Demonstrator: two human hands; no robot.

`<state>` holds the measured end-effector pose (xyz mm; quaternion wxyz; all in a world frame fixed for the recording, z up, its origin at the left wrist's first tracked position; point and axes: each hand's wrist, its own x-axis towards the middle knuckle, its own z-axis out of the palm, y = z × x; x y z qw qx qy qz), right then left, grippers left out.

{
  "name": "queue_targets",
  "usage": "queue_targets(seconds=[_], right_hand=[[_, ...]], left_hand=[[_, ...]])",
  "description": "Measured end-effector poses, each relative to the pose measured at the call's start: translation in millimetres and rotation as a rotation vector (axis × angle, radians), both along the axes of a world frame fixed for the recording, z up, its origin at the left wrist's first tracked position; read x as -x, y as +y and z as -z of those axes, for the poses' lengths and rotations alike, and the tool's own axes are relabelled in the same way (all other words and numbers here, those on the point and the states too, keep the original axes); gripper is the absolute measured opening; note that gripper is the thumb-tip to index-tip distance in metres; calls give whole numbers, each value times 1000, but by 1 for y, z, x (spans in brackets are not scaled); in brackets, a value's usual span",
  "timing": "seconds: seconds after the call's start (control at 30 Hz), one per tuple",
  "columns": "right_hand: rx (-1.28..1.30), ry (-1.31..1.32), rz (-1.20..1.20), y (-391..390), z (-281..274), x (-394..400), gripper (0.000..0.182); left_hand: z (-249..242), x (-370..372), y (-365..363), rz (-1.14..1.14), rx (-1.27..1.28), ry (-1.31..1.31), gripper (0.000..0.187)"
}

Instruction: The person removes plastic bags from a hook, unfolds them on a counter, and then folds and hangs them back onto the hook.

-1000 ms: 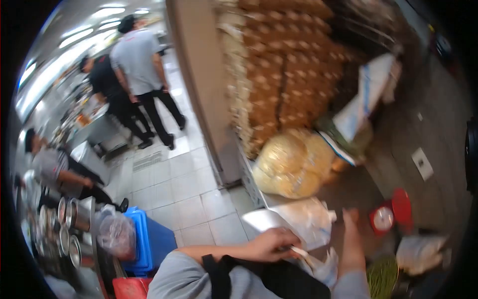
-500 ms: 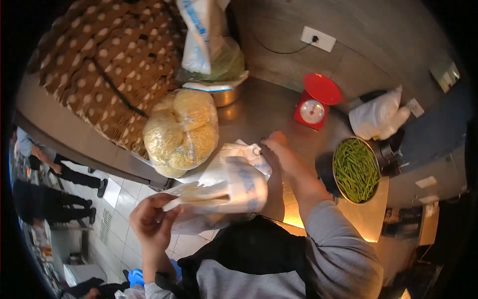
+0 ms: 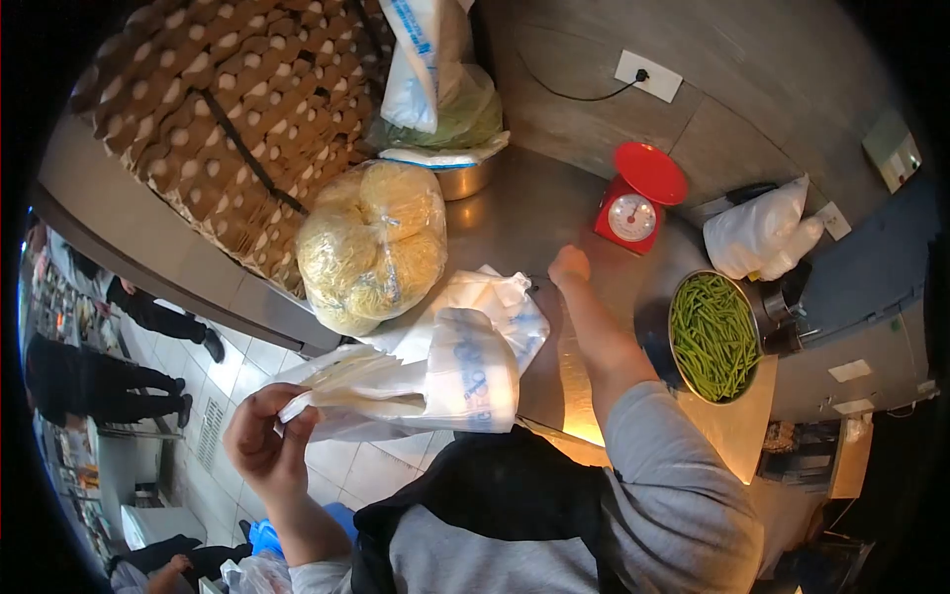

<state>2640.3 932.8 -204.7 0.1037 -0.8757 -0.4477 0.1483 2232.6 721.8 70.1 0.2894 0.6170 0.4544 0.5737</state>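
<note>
Fingers (image 3: 259,411) on bag (image 3: 467,381), beans (image 3: 714,339) in bowl (image 3: 749,305)

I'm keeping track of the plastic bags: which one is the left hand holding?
The blue-printed white plastic bag nearest the black apron; it alone is pinched by the left hand.

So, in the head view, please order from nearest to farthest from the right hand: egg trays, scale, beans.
1. Scale: just beyond the right hand, to its right.
2. Beans: farther right.
3. Egg trays: far left.
</note>
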Motion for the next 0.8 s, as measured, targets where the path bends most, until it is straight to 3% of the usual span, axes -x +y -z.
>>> queue_targets(seconds=[0.13, 0.23, 0.33, 0.53, 0.8], right_hand=[[6, 175, 82, -2, -36, -3, 17], [-125, 668, 74, 11, -61, -6, 14], [-287, 867, -82, 13, -104, 15, 14], [-699, 759, -517, -66, -231, 53, 25], [-1124, 580, -641, -225, -379, 63, 22]], left_hand=[[-6, 6, -11, -37, 55, -9, 12], [-6, 5, -8, -50, 70, -9, 12], [-9, 2, 1, -68, 128, -4, 11], [-23, 7, 41, 29, 169, 23, 10], [-65, -35, 91, 176, 62, 46, 14]])
